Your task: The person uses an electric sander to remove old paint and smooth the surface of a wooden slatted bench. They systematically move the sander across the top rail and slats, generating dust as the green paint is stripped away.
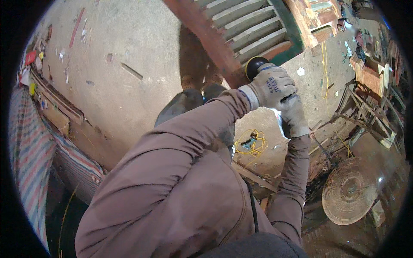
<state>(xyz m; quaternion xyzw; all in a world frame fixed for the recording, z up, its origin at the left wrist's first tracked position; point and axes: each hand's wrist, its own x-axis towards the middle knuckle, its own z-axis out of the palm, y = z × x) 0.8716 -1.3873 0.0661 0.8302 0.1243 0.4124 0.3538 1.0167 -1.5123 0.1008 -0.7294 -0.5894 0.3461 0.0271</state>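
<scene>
My left hand, in a grey work glove, is closed around a tool whose front is a black round head with a yellow rim. It looks like a power sander or grinder, but the gloves hide most of its body. Just behind, my right hand, also gloved, is closed at the rear of the same tool. The round head sits against the corner of a slatted wooden shutter with a reddish-brown side rail, grey slats and a green rail. Whether the head touches the wood I cannot tell.
A yellow cord lies coiled on the floor near my legs; another yellow cord runs at the right. Scrap wood is piled far right, above a round fan guard. A striped sheet hangs at left. A wood strip lies on the floor.
</scene>
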